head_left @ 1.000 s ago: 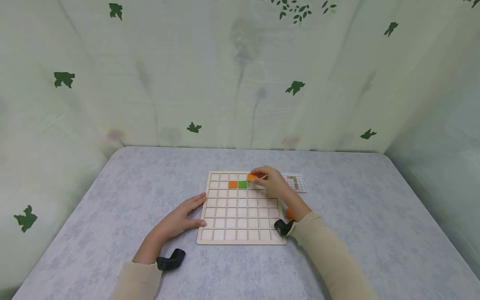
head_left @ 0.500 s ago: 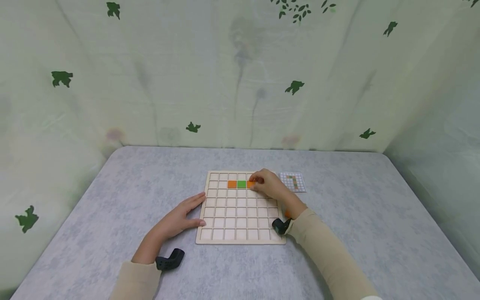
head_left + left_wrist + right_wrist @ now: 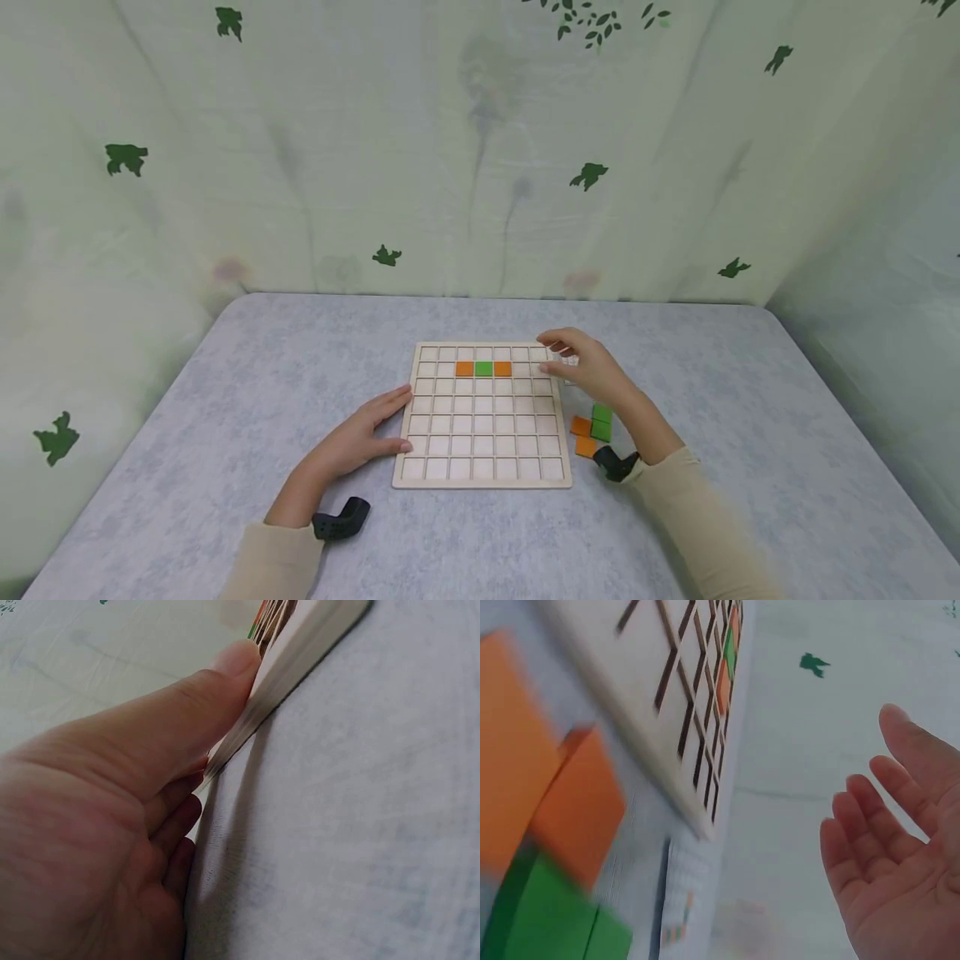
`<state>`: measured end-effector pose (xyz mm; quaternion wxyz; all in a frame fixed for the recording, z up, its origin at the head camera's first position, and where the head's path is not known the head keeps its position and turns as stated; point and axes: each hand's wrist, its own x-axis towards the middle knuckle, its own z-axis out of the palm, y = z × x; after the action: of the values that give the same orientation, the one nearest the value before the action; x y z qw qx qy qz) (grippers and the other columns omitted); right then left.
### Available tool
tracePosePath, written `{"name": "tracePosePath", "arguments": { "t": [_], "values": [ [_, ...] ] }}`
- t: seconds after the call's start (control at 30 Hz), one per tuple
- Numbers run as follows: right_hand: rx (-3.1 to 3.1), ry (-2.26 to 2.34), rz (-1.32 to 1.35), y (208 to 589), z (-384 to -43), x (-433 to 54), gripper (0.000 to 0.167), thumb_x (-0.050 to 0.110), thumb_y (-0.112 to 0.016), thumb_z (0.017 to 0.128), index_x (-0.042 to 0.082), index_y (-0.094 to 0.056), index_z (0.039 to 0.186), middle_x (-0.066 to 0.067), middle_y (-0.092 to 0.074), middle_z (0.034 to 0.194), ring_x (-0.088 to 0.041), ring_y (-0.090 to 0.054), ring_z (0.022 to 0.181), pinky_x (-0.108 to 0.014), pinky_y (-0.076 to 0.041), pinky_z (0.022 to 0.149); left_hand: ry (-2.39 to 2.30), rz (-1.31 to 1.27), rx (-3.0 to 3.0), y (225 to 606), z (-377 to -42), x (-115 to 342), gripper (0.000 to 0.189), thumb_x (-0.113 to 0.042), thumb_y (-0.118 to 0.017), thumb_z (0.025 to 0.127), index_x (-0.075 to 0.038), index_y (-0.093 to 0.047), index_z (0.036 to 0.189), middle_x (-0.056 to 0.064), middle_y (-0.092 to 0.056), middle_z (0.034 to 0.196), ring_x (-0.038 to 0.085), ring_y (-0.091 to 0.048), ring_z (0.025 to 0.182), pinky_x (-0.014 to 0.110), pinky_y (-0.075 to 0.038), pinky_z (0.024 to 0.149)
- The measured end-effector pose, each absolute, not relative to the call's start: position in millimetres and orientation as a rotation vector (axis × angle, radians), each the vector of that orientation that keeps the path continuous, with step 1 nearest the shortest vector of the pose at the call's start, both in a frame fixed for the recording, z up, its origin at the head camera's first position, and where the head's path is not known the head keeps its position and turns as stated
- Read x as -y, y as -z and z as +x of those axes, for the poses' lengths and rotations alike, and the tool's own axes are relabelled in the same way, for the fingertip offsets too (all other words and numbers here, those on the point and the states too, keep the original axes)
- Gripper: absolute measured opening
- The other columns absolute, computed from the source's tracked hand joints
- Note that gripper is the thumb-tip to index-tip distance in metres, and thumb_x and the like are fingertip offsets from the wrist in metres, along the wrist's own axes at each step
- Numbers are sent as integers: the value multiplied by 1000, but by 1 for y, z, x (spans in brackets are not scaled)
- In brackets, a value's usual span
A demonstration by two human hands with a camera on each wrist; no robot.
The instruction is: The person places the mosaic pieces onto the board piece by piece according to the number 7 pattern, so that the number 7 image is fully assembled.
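A pale wooden grid board lies flat on the table. In its second row from the far side sit an orange tile, a green tile and another orange tile, side by side. My left hand rests at the board's left edge with extended fingers; the left wrist view has its thumb against the rim. Over the far right corner of the board is my right hand, fingers spread apart from the thumb and holding nothing. The right wrist view confirms the bare palm.
Right of the board, loose orange tiles and green tiles lie together near my right wrist. A small printed pattern card lies beyond them, mostly covered by my right hand in the head view. A curtain hangs behind the table.
My right hand has set the second orange tile into the cell beside the green one, let it go and drawn back to the right. The left hand stays put.
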<state>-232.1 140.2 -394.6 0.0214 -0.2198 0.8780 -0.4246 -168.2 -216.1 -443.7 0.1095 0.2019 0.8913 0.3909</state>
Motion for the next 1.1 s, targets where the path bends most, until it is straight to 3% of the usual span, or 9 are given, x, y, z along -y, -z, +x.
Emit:
{"name": "tracePosePath", "arguments": {
  "t": [0.5,0.9,1.1],
  "values": [
    [-2784,1153,-484,429,-190,-214,42,17,-68,81,1,-56,118,-13,-55,113,-28,-52,100,-43,-42,85,-1158,611,-2621,446,-170,217,82,-36,-70,77,-5,-29,141,11,-21,146,33,-14,132,53,-17,102],
    [-2819,1112,-497,447,-193,-221,26,14,-67,82,5,-63,106,-6,-57,102,-22,-53,95,-40,-44,81,-1166,614,-2617,446,-169,217,82,-36,-70,77,-4,-29,141,11,-20,146,33,-14,132,53,-17,102],
    [-2851,1030,-552,447,-192,-220,28,14,-70,79,5,-64,105,-6,-55,102,-22,-52,94,-40,-44,81,-1174,614,-2613,447,-169,217,82,-36,-70,77,-5,-29,141,11,-20,146,33,-14,132,53,-16,101]
  ]
}}
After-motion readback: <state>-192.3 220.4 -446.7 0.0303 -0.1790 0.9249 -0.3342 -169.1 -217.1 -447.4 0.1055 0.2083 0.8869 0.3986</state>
